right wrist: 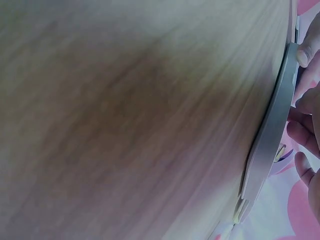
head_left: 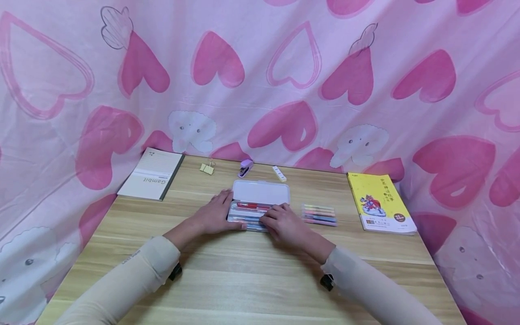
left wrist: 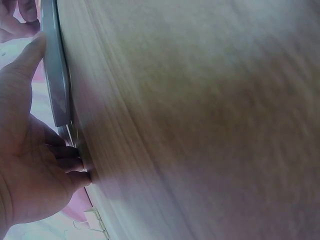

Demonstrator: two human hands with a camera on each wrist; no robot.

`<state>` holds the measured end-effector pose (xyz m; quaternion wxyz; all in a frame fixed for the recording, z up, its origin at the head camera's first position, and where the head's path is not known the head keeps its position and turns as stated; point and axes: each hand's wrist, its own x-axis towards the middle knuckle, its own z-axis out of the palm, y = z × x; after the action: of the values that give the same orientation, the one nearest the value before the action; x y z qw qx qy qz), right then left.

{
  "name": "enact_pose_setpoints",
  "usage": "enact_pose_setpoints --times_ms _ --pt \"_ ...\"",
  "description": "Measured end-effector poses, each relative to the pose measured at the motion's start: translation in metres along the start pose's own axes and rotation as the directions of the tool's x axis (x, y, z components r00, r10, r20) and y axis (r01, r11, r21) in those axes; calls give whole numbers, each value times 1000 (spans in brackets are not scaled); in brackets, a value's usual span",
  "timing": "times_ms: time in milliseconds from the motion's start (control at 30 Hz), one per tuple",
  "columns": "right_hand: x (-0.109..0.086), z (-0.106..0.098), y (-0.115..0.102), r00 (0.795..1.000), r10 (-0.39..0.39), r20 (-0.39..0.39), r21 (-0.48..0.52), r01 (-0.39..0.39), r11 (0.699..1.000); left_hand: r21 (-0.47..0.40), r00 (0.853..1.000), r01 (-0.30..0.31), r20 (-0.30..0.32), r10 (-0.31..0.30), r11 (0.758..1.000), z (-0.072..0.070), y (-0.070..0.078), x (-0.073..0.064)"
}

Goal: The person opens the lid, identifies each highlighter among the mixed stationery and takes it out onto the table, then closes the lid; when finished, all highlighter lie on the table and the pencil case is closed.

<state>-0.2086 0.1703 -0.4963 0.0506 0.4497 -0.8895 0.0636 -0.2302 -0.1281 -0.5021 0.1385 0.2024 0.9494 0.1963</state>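
An open pencil case (head_left: 261,192) lies at mid-table, its white lid folded back. Red pens (head_left: 253,206) sit in its rear part and blue pens (head_left: 252,219) nearer the front edge. My left hand (head_left: 215,213) holds the case's left end, the thumb along the front rim and the other fingers around the side. Over the right end, my right hand (head_left: 284,224) reaches in with bent fingers at the pens; whether it pinches one is hidden. In the left wrist view, the left thumb (left wrist: 31,55) presses the case's grey edge (left wrist: 56,75). Right-hand fingers (right wrist: 303,135) hover by the case side in the right wrist view.
Right of the case lies a row of coloured pens (head_left: 318,215). Behind stand a binder clip (head_left: 207,169), a purple stapler (head_left: 245,168) and a small white strip (head_left: 279,174). A notebook (head_left: 148,175) lies left, a yellow book (head_left: 379,201) right. A pink curtain (head_left: 260,99) borders the table.
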Motion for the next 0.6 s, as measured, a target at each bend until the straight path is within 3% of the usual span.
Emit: enact_pose_setpoints --times_ms 600 --pt "1 -1 -6 1000 9 23 65 -10 998 -1 1000 -6 -2 6 1000 0 0 -1"
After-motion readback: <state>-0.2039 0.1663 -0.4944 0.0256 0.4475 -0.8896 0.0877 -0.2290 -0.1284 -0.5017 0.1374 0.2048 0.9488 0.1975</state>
